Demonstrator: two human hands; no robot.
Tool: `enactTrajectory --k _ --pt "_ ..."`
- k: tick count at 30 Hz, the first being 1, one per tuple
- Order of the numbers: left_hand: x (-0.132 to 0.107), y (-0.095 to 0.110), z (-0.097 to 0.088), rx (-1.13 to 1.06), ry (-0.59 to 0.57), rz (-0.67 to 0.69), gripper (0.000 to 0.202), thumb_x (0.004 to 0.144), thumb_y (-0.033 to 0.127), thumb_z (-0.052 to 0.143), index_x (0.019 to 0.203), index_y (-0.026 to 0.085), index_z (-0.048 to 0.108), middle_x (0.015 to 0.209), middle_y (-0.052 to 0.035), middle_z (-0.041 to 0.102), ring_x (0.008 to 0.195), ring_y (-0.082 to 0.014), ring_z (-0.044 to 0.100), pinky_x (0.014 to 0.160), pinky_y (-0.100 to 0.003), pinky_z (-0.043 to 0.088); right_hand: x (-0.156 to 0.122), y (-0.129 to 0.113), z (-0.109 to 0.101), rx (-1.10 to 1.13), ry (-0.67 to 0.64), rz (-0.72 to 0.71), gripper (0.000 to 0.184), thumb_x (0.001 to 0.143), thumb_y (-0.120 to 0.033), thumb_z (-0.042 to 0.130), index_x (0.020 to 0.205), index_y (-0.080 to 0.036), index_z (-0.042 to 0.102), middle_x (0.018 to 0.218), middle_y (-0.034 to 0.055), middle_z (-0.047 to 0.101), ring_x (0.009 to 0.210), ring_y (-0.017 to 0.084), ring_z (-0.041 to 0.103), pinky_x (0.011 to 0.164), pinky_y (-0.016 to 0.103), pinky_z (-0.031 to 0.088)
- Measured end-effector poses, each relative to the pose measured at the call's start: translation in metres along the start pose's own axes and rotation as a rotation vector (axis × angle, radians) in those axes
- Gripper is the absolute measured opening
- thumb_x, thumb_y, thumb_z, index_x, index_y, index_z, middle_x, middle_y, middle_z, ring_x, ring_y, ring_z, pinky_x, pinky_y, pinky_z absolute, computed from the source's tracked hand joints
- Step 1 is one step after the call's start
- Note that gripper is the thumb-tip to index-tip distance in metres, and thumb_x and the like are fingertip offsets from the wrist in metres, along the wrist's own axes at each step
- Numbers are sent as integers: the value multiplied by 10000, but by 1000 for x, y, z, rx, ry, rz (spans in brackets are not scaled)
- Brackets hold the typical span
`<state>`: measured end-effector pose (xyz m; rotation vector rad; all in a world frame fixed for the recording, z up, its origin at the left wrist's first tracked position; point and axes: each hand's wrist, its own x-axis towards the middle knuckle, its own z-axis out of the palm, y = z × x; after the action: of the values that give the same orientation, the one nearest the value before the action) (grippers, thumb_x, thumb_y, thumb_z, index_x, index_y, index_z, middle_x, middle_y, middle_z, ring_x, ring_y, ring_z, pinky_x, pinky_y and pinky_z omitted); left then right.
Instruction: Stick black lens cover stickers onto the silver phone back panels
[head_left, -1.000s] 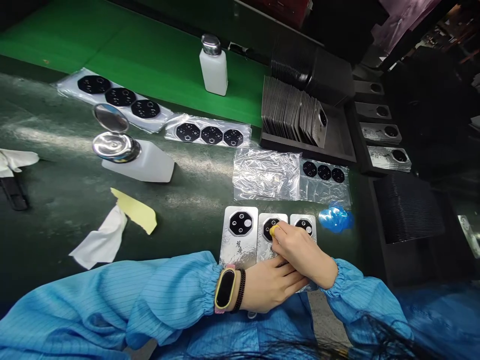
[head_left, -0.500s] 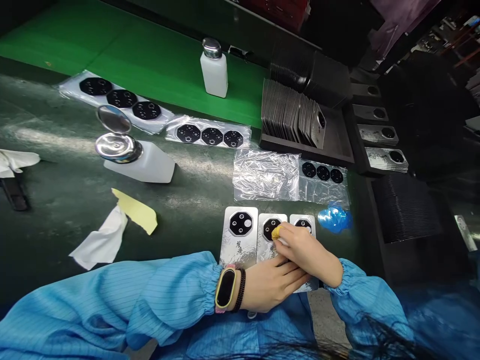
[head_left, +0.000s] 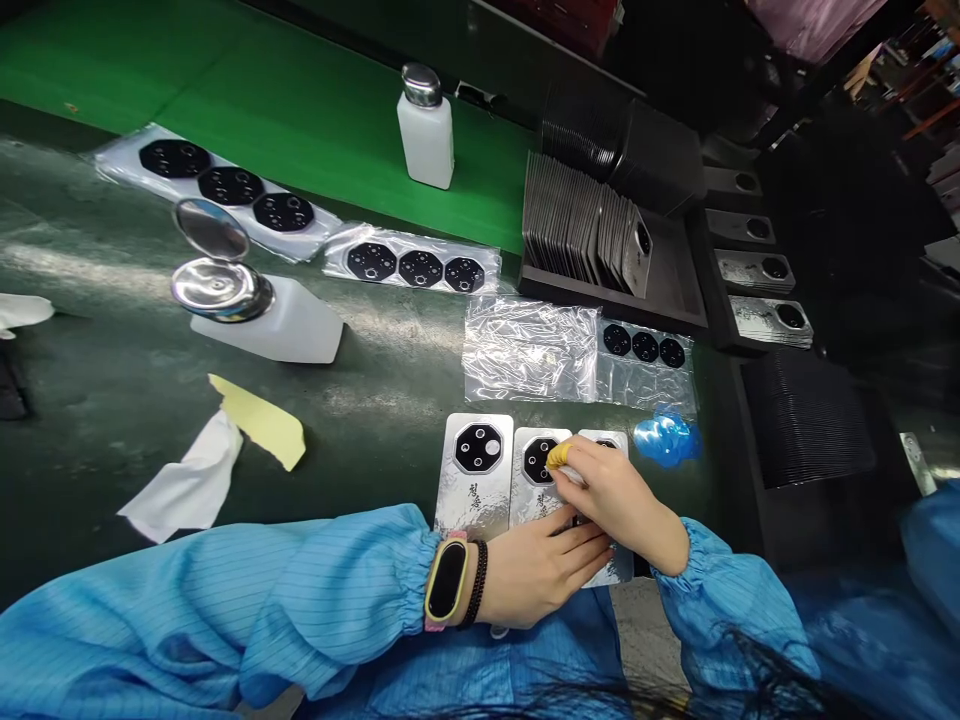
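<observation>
Three silver covers lie side by side on the dark green table just in front of you, each with a black octagonal camera ring near its top. Your left hand lies flat, fingers stretched out, pressing down on the lower part of the middle cover. Your right hand reaches over it from the right, fingers curled and pinched together; its tip, capped in a yellow finger cot, touches the right edge of the middle cover's ring. Whether that hand grips anything small, the view does not show. The left cover is untouched and bears dark handwriting below its ring. The right cover is mostly hidden under your right hand.

Just right of the covers sits a crumpled blue film. Behind them lies a clear plastic sheet, and beside it a strip of three black rings. Farther back are two more strips, one with larger rings. A black tray at the right rear holds a row of covers standing on edge.

To your left, a white dispenser bottle with a shiny metal top lies on its side, well apart from your hands. Nearer you are a yellow slip and a white wipe, touching each other. A second bottle stands upright on the bright green mat.
</observation>
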<state>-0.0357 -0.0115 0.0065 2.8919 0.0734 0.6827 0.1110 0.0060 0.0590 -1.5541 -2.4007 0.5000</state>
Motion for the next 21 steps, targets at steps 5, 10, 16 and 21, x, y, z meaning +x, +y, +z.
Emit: enactTrajectory --k 5,10,16,21 --pt "1 2 0 -41 1 -19 435 897 135 316 1203 94 621 1178 -61 681 1105 -192 570 1032 -319 391 8 -6 5 -172 -24 -42 175 835 -55 512 746 -195 567 708 2 614 626 130 543 542 245 358" --pt "3 1 -1 -100 19 -15 396 853 129 424 1194 55 611 1142 -95 685 1059 -217 592 1011 -325 412 13 -10 7 -279 -59 -45 203 835 -47 518 704 -198 551 685 1 587 623 136 519 541 262 319" --pt "3 2 2 -124 42 -34 378 899 99 353 1149 79 636 1108 -69 697 1026 -192 601 1020 -307 407 17 -12 13 -362 -75 -56 214 809 -16 518 696 -196 545 660 9 567 609 153 508 537 284 308" --pt "3 3 3 -137 43 -34 339 893 89 398 1135 75 634 1100 -77 696 1025 -199 609 1020 -309 408 16 -13 16 -366 -68 -83 218 799 -5 501 701 -197 536 662 10 559 616 162 502 545 288 316"
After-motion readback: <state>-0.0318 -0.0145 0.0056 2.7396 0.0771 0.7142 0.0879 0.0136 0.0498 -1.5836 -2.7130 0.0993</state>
